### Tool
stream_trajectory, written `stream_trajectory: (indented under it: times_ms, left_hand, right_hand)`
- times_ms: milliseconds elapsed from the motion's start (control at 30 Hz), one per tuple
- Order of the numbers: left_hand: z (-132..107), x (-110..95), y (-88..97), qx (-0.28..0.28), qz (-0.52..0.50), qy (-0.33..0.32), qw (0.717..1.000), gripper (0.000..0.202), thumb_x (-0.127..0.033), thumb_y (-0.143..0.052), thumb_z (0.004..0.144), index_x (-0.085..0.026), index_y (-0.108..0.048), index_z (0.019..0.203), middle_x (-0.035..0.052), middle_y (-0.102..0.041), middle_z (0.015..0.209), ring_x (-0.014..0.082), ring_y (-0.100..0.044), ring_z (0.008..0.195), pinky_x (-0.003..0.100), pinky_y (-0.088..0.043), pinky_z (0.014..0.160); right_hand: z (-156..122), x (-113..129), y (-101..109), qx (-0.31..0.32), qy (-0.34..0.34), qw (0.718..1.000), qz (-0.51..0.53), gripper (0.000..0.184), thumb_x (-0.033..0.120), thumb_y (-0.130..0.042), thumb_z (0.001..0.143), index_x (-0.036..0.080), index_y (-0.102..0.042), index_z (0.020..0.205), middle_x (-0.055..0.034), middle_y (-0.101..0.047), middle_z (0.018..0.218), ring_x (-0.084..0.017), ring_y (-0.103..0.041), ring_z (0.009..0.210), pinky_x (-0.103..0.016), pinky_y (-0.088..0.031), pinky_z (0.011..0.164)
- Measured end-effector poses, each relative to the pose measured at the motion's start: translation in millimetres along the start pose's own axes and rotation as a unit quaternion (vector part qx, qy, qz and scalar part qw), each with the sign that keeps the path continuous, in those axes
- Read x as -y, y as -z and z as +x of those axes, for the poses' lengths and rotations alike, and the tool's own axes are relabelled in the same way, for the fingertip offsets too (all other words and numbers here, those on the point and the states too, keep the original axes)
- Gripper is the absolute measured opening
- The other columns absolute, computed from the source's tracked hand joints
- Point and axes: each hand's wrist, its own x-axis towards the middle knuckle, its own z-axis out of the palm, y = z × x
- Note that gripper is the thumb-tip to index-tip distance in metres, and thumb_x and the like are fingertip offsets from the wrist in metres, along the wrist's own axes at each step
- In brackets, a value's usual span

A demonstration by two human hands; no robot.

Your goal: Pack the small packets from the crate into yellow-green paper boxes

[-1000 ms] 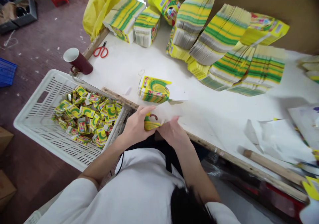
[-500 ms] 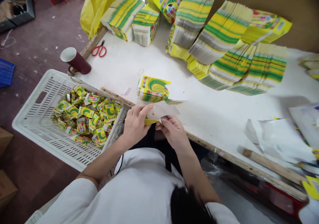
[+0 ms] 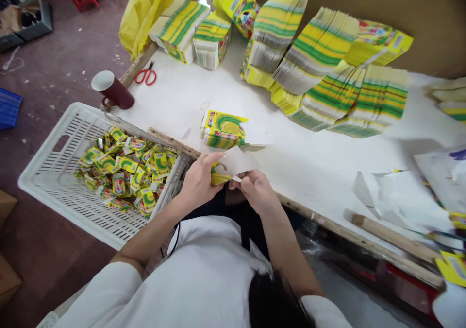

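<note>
Both hands work on one small yellow-and-green printed carton (image 3: 219, 177) at the near edge of the white table (image 3: 313, 163). My left hand (image 3: 198, 182) is closed round the carton's left side. My right hand (image 3: 255, 192) pinches its white flap from the right. Just beyond them lies a short stack of the same flat cartons (image 3: 224, 131). To the left, a white slatted crate (image 3: 61, 172) holds several folded cartons (image 3: 127, 170).
Large fanned stacks of flat cartons (image 3: 327, 65) cover the back of the table. A dark red mug (image 3: 112, 91) and red scissors (image 3: 146, 74) sit at the left edge. A wooden stick (image 3: 393, 240) and paper scraps lie at right. A yellow bag (image 3: 153, 7) hangs at the far corner.
The hands have turned the carton, so its white inner side and flap now show more. They stay in the same place at the table's edge.
</note>
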Motion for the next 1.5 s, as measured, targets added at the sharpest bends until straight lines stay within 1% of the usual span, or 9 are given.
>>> stream_trajectory:
  times_ms: [100, 267, 400, 567, 700, 900, 1067, 1267, 1500]
  left_hand:
    - [-1, -1, -0.7, 0.003, -0.032, 0.019, 0.999, 0.075, -0.019, -0.073, 0.08, -0.023, -0.029, 0.141, 0.0107, -0.058, 0.122, 0.0218, -0.065, 0.101, 0.033, -0.054, 0.082]
    - [-1, -1, -6.4, 0.019, -0.05, 0.001, 0.999, 0.066, -0.021, -0.068, 0.083, -0.023, -0.031, 0.138, 0.0082, -0.055, 0.114, 0.021, -0.062, 0.097, 0.034, -0.054, 0.081]
    - [-4, 0, -10.4, 0.021, -0.051, -0.025, 0.998, 0.057, -0.013, -0.064, 0.076, -0.024, -0.039, 0.126, 0.0058, -0.056, 0.106, 0.0211, -0.062, 0.093, 0.032, -0.053, 0.075]
    - [-6, 2, -12.8, 0.053, -0.096, 0.022, 0.994, 0.063, -0.015, -0.064, 0.075, -0.024, -0.035, 0.131, 0.0079, -0.06, 0.114, 0.0204, -0.066, 0.096, 0.032, -0.055, 0.079]
    - [-4, 7, -17.2, 0.111, -0.086, 0.019, 0.99, 0.059, -0.015, -0.061, 0.077, -0.022, -0.038, 0.131, 0.0125, -0.057, 0.123, 0.0234, -0.067, 0.104, 0.038, -0.057, 0.087]
    - [-3, 7, 1.3, 0.066, -0.01, 0.045, 0.997, 0.064, -0.017, -0.069, 0.074, -0.017, -0.04, 0.132, 0.0157, -0.058, 0.124, 0.0309, -0.061, 0.116, 0.046, -0.053, 0.094]
    - [-4, 11, 29.8, 0.072, -0.042, 0.089, 0.992, 0.054, -0.03, -0.079, 0.074, -0.02, -0.053, 0.12, 0.0078, -0.067, 0.111, 0.0253, -0.066, 0.105, 0.038, -0.054, 0.089]
    - [0, 17, 42.7, 0.098, -0.084, 0.07, 0.989, 0.057, -0.037, -0.085, 0.069, -0.02, -0.059, 0.118, 0.0069, -0.071, 0.11, 0.0232, -0.07, 0.098, 0.035, -0.055, 0.086]
    - [1, 13, 40.5, 0.078, -0.045, 0.068, 0.994, 0.057, -0.04, -0.081, 0.074, -0.022, -0.056, 0.122, 0.0075, -0.068, 0.114, 0.0241, -0.067, 0.104, 0.035, -0.054, 0.087]
  right_hand:
    - [1, -1, 6, 0.025, 0.012, 0.999, -0.019, 0.041, 0.059, -0.078, 0.077, 0.024, -0.068, 0.095, 0.0001, -0.065, 0.074, -0.015, -0.061, 0.066, -0.03, -0.053, 0.066]
    - [10, 3, -5, -0.084, 0.017, 0.994, -0.07, 0.043, 0.059, -0.077, 0.077, 0.023, -0.069, 0.098, -0.0017, -0.071, 0.082, -0.017, -0.064, 0.071, -0.031, -0.054, 0.067]
    - [16, 11, -5, -0.035, 0.007, 0.983, -0.182, 0.035, 0.054, -0.076, 0.08, 0.022, -0.071, 0.094, -0.003, -0.071, 0.091, -0.021, -0.066, 0.089, -0.034, -0.055, 0.083]
    - [10, 2, -1, -0.042, 0.067, 0.968, -0.239, 0.066, 0.064, -0.064, 0.085, 0.022, -0.057, 0.135, -0.0114, -0.068, 0.124, -0.029, -0.062, 0.119, -0.043, -0.051, 0.102]
    - [-3, -10, -12, 0.005, 0.133, 0.932, -0.336, 0.062, 0.039, -0.057, 0.096, 0.025, -0.04, 0.154, -0.0122, -0.049, 0.154, -0.028, -0.046, 0.144, -0.047, -0.04, 0.118]
    - [-5, -8, -7, -0.109, 0.213, 0.895, -0.377, 0.051, 0.023, -0.053, 0.098, 0.034, -0.05, 0.148, -0.006, -0.054, 0.152, -0.024, -0.054, 0.138, -0.044, -0.045, 0.116]
    - [-4, -6, 8, -0.026, 0.227, 0.863, -0.451, 0.039, 0.03, -0.059, 0.097, 0.033, -0.064, 0.135, -0.0084, -0.047, 0.157, -0.028, -0.052, 0.139, -0.046, -0.051, 0.109]
    - [-6, 16, 17, 0.077, 0.192, 0.876, -0.436, 0.027, 0.032, -0.064, 0.094, 0.03, -0.073, 0.119, -0.0119, -0.051, 0.15, -0.025, -0.069, 0.112, -0.045, -0.058, 0.098]
    - [-2, 15, -9, -0.032, 0.21, 0.878, -0.43, 0.038, 0.025, -0.071, 0.087, 0.027, -0.065, 0.124, -0.0139, -0.055, 0.144, -0.031, -0.052, 0.137, -0.054, -0.045, 0.113]
